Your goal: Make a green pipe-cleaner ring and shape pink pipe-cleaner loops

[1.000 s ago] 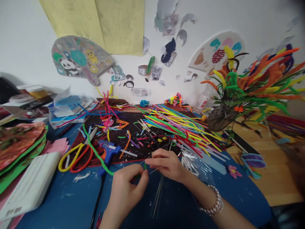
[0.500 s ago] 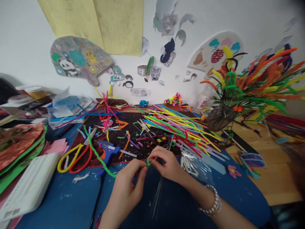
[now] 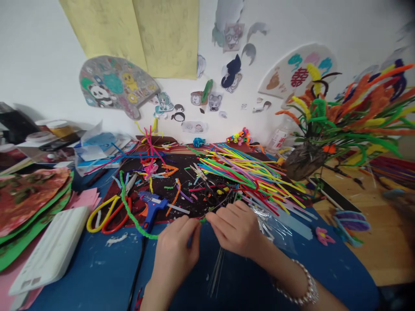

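A: Where is the green length (image 3: 131,214) found?

B: It is seen left of centre, curved down from near the scissors (image 3: 116,200), past the glue gun (image 3: 154,207), to the left hand (image 3: 177,250). A small green bit (image 3: 203,219) is seen at lower centre, between the fingertips of both hands; whether it belongs to the same piece cannot be told.

A: State of the hands?

B: The left is closed, with the green length apparently pinched in it. The right hand (image 3: 240,229) is curled, its fingertips brought against the green bit; its grip is hidden, so what is held cannot be told.

A: Progress?

B: The visible run of green is judged already twisted. Work at the green bit is judged unfinished, both hands being engaged there. The thin wires (image 3: 217,270), lower centre, and the straight pipe cleaners (image 3: 249,172), right of centre, are judged unused.
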### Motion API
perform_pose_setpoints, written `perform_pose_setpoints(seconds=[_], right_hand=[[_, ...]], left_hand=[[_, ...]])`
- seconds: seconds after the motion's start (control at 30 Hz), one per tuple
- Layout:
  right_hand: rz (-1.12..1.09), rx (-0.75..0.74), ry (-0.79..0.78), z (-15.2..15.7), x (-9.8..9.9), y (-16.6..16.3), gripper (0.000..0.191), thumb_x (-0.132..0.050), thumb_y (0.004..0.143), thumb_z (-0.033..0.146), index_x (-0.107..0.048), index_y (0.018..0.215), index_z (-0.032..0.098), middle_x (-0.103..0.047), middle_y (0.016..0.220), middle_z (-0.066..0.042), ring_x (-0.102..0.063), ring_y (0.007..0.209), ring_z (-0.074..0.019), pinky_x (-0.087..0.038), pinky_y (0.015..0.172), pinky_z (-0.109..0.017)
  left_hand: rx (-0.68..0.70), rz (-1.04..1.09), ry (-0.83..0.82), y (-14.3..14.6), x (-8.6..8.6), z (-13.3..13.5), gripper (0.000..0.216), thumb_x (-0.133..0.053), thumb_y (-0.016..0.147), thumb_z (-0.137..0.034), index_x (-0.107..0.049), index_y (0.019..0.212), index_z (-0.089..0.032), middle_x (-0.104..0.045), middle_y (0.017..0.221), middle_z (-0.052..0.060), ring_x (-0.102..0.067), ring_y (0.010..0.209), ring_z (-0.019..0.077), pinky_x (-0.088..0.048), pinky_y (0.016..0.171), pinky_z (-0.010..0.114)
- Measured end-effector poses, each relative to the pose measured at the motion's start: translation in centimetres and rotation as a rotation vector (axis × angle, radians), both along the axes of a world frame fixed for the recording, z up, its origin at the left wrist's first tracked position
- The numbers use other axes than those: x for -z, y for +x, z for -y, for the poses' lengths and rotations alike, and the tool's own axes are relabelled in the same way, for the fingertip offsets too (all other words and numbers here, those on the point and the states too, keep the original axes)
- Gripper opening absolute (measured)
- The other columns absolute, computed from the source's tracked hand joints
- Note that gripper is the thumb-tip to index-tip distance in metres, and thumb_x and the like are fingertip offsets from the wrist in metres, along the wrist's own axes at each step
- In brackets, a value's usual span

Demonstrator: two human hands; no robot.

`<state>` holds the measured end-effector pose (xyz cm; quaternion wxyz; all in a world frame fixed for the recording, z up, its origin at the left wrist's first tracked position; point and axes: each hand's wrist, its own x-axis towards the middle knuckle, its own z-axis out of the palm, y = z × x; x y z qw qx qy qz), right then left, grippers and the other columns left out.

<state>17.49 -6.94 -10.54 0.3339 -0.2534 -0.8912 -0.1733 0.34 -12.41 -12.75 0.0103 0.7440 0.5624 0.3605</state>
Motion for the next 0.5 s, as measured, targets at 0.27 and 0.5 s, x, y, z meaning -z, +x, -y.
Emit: perform_pose_setpoints(seconds=[0.27, 0.5], right_hand=[[-0.062, -0.002, -0.387, -1.0, -2.4, -0.8, 0.015, -0.057, 0.086, 0.016, -0.069, 0.079, 0.023, -0.064, 0.067, 0.0, -0.043, 0.071, -0.0184, -0.031, 0.068, -0.036], [-0.005, -0.321, -0.814, 0.1, -3.5, 1.9, 0.019, -0.057, 0.088, 0.021, -0.068, 0.103, 0.021, -0.067, 0.096, -0.004, -0.058, 0.091, -0.0168, -0.045, 0.084, -0.032]], left_hand=[[0.026, 0.033, 0.101, 0.0, -0.2, 0.2, 0.015, -0.056, 0.087, -0.018, -0.06, 0.072, -0.017, -0.057, 0.062, 0.0, -0.054, 0.057, 0.0123, -0.039, 0.056, 0.023], [-0.023, 0.263, 0.067, 0.0, -1.2, 0.8, 0.019, -0.056, 0.087, -0.019, -0.058, 0.068, -0.017, -0.054, 0.056, -0.003, -0.046, 0.048, 0.0084, -0.035, 0.049, 0.02]])
